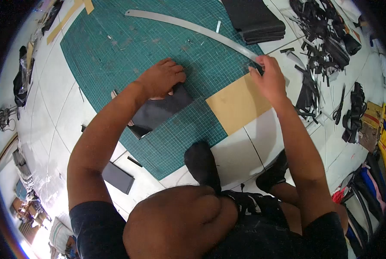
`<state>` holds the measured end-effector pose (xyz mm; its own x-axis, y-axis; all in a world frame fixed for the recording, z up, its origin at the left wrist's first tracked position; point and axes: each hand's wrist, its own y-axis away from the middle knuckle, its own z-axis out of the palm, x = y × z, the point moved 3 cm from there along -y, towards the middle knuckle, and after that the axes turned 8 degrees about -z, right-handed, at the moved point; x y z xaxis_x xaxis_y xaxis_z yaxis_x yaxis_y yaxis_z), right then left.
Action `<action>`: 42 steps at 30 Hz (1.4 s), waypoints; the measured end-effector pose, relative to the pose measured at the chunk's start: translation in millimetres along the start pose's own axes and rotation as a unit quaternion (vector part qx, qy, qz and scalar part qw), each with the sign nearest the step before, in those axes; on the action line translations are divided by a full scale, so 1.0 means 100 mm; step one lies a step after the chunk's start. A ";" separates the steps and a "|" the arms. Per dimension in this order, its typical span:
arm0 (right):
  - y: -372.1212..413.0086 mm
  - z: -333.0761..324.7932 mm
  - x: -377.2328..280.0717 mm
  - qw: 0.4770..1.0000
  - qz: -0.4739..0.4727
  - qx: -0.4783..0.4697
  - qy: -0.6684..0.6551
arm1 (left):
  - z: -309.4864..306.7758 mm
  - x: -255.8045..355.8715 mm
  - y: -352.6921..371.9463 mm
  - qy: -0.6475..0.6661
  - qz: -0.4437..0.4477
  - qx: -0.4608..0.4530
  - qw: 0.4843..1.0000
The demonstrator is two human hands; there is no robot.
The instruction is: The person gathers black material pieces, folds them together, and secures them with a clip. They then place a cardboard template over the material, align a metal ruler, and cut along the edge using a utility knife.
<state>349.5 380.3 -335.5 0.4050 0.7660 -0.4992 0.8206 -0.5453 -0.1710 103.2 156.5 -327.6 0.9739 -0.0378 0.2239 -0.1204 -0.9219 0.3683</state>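
A long metal ruler [193, 26], which looks curved in this view, lies across a green cutting mat [115, 52]. My right hand [268, 80] pinches its near right end between thumb and fingers. My left hand [162, 78] rests on a dark grey sheet [169, 108] on the mat, its fingers curled and closed at the sheet's upper edge. My forearm hides part of that sheet, and a bit of tan material [114, 93] shows beside the forearm. Below my right hand lies a tan rectangular sheet [238, 103], partly over the mat's edge.
A stack of dark sheets [262, 26] sits at the mat's upper right. Black scraps [327, 47] are heaped on the tiled floor to the right, with scissors [339, 104] nearby. Another dark rectangular piece [118, 178] lies left of the mat. My foot [201, 162] touches the mat's lower edge.
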 end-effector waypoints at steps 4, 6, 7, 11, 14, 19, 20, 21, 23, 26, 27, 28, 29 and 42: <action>0.57 -0.08 -0.02 0.996 0.060 0.008 -0.061 | -0.03 0.01 -0.07 -0.019 0.011 -0.015 1.000; 0.77 -0.11 0.04 0.992 0.098 0.018 -0.074 | 0.01 0.02 -0.08 -0.030 0.007 -0.026 0.999; 0.86 -0.12 0.07 0.990 0.115 0.029 -0.081 | 0.02 0.02 -0.08 -0.036 0.005 -0.032 0.999; 1.01 -0.10 0.13 0.990 0.130 0.007 -0.052 | 0.01 0.03 -0.06 -0.049 -0.006 -0.027 0.998; 0.96 -0.11 0.05 0.992 0.124 -0.013 0.016 | 0.07 0.05 -0.06 -0.053 -0.012 -0.023 0.998; 0.87 -0.07 0.01 0.981 0.162 -0.057 0.087 | 0.01 0.11 -0.01 -0.116 0.025 -0.009 0.993; 0.85 -0.10 0.02 0.977 0.180 -0.072 0.086 | 0.00 0.12 0.00 -0.088 0.009 -0.026 0.996; 0.82 -0.12 0.01 0.973 0.197 -0.087 0.085 | -0.01 0.13 0.01 -0.061 -0.007 -0.042 0.997; 0.79 -0.13 0.04 0.971 0.201 -0.103 0.074 | -0.03 0.08 0.02 -0.030 -0.032 -0.071 0.996; 0.89 -0.07 0.29 0.963 0.238 -0.103 -0.073 | -0.06 -0.18 0.01 0.019 -0.097 -0.069 0.993; 0.90 -0.01 0.34 0.952 0.252 -0.098 -0.145 | -0.10 -0.38 0.06 0.057 -0.144 -0.034 0.987; 0.88 -0.06 0.26 0.942 0.262 -0.088 -0.192 | -0.14 -0.60 0.12 0.092 -0.191 0.003 0.977; 0.87 -0.10 0.20 0.938 0.253 -0.076 -0.226 | -0.11 -0.81 0.21 0.110 -0.263 0.041 0.958; 0.43 -0.40 -0.12 0.822 0.295 0.080 -0.481 | 0.82 -0.48 1.54 0.415 -0.652 0.253 0.582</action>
<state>395.8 361.2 -302.9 0.1444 -0.2283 -0.9628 0.5014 -0.8220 0.2701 53.2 -14.9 -355.7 -0.2799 0.8264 0.4885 0.8935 0.0382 0.4474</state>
